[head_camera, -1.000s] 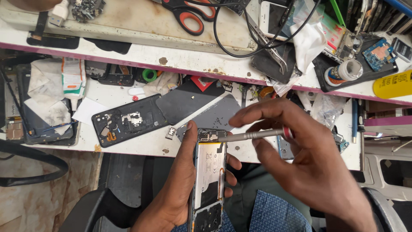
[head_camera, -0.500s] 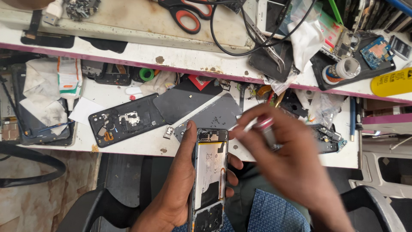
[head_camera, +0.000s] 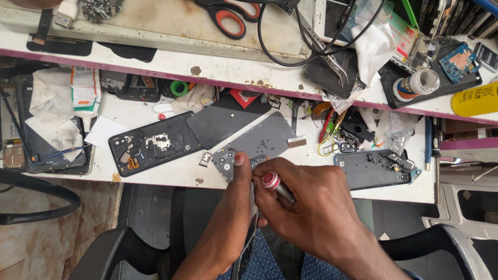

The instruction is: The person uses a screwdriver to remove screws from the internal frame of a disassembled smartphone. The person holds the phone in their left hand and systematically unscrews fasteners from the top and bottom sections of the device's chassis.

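The opened phone stands on edge near the bench front, long axis running near to far, clasped in the left hand, while just right the right hand grips a screwdriver at its far end.

We have a single view, worn on the head, looking steeply down and slightly forward, close above the right hand and left hand. Beyond the hands lies the cluttered workbench; below them, the person's lap and chair.
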